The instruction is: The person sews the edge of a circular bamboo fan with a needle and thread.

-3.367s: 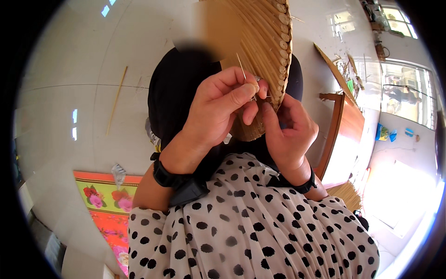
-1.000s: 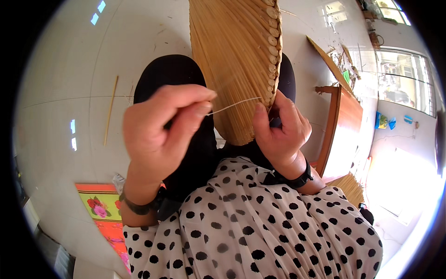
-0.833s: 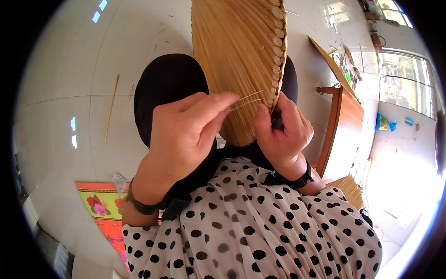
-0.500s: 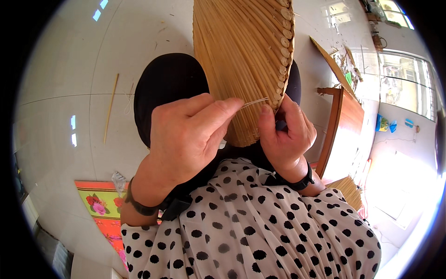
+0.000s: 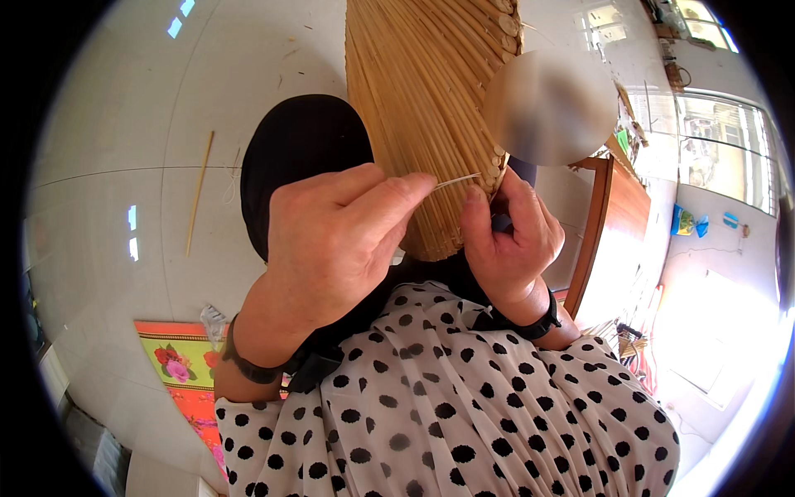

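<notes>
A stiff panel of straw stalks [image 5: 418, 99] rests across my lap, its right edge finished with a row of rolled stalk ends. My left hand [image 5: 331, 224] is closed in a pinch on a pale thread [image 5: 457, 180], which stretches tautly toward that edge. My right hand [image 5: 520, 236] grips the panel's lower right edge, thumb on the upper face and fingers partly hidden beneath. The thread's far end meets the edge close to my right thumb; how it is fixed there is too small to tell.
On the tiled floor at left lie a thin stick [image 5: 199, 195] and a loose thread loop [image 5: 233, 186]. A floral mat [image 5: 174, 367] is at lower left. To the right stands a wooden table [image 5: 619, 219]. A blurred round patch covers an area beside the panel.
Both hands and the thread have hardly moved. A blurred round patch now covers the space right of the panel, and the straw bundle at lower right looks shifted.
</notes>
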`<state>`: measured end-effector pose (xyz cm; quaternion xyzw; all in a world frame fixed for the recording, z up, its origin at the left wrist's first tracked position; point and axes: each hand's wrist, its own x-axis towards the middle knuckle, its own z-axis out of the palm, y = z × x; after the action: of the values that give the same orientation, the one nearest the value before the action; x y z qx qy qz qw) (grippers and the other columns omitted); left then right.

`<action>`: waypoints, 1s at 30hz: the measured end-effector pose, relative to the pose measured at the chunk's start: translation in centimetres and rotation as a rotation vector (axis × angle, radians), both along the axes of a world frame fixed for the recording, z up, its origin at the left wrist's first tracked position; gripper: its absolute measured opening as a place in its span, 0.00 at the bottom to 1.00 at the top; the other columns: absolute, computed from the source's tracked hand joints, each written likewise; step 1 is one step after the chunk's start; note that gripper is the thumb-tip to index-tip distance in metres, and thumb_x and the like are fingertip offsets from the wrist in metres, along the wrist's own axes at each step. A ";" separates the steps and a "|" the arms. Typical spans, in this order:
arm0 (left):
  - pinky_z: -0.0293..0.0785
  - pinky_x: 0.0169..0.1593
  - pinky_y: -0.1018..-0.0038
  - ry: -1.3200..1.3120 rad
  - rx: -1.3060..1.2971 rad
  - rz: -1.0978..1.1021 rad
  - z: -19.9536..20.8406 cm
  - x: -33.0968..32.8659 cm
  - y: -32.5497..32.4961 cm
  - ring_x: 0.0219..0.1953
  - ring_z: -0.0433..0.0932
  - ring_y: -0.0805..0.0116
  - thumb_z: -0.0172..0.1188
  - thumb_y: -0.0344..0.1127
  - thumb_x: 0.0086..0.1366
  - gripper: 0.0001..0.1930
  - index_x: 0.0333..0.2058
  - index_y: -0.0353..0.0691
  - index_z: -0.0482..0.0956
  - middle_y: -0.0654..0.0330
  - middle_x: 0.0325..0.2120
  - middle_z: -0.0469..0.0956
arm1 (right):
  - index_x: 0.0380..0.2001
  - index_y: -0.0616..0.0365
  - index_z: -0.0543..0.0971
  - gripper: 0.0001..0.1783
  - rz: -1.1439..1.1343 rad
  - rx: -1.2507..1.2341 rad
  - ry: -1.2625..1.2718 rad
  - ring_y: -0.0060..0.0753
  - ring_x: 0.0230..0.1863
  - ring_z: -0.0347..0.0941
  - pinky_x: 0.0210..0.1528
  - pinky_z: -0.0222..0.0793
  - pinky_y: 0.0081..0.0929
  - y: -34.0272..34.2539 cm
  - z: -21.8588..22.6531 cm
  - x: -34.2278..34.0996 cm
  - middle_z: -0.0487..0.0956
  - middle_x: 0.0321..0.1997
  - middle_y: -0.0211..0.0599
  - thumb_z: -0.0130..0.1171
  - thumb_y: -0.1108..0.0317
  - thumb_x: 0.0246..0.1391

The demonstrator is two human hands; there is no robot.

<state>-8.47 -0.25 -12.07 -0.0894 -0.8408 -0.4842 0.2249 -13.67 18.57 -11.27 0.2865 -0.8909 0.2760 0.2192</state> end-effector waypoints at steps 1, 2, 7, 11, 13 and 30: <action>0.62 0.20 0.76 0.002 -0.001 0.002 0.1 0.0 0.0 0.16 0.69 0.70 0.65 0.15 0.50 0.17 0.40 0.36 0.84 0.61 0.16 0.71 | 0.38 0.66 0.81 0.17 0.001 0.000 -0.002 0.24 0.16 0.72 0.20 0.68 0.20 0.0 0.0 0.0 0.76 0.19 0.33 0.70 0.74 0.42; 0.62 0.20 0.76 0.003 -0.003 0.004 0.2 0.0 0.1 0.16 0.69 0.70 0.65 0.15 0.50 0.17 0.40 0.36 0.84 0.61 0.16 0.70 | 0.38 0.66 0.81 0.17 0.006 -0.003 0.000 0.24 0.16 0.72 0.20 0.68 0.20 0.0 0.0 0.0 0.76 0.19 0.33 0.70 0.74 0.42; 0.61 0.19 0.74 0.034 -0.104 0.022 0.8 0.1 -0.1 0.15 0.67 0.69 0.66 0.16 0.48 0.17 0.39 0.37 0.84 0.61 0.15 0.67 | 0.38 0.66 0.81 0.17 0.025 -0.020 0.029 0.24 0.15 0.71 0.19 0.67 0.21 0.0 -0.2 0.0 0.75 0.19 0.32 0.70 0.75 0.42; 0.60 0.19 0.74 0.020 -0.264 0.031 2.0 0.5 -0.6 0.15 0.66 0.68 0.66 0.17 0.49 0.16 0.38 0.37 0.84 0.61 0.15 0.67 | 0.38 0.66 0.81 0.17 0.058 -0.013 0.028 0.25 0.15 0.70 0.19 0.66 0.22 -0.2 -0.1 0.0 0.74 0.18 0.32 0.70 0.75 0.41; 0.60 0.19 0.74 0.003 -0.261 0.039 2.2 0.6 -0.8 0.15 0.66 0.68 0.65 0.18 0.50 0.15 0.38 0.37 0.84 0.60 0.15 0.68 | 0.39 0.66 0.81 0.18 0.088 -0.015 0.046 0.27 0.14 0.69 0.18 0.66 0.23 -0.5 -0.1 -0.2 0.73 0.18 0.31 0.71 0.74 0.41; 0.60 0.23 0.79 -0.367 -0.042 0.225 1.6 4.0 -2.2 0.18 0.68 0.74 0.63 0.18 0.58 0.11 0.39 0.36 0.83 0.63 0.17 0.71 | 0.42 0.68 0.80 0.26 0.464 -0.334 -0.166 0.32 0.20 0.73 0.20 0.70 0.25 -2.1 -2.6 -1.3 0.76 0.26 0.37 0.75 0.63 0.41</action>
<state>-4.44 -2.41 -10.49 0.0899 -0.8823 -0.4466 0.1188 -15.00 16.44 -13.91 0.4190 -0.7587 0.4839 0.1209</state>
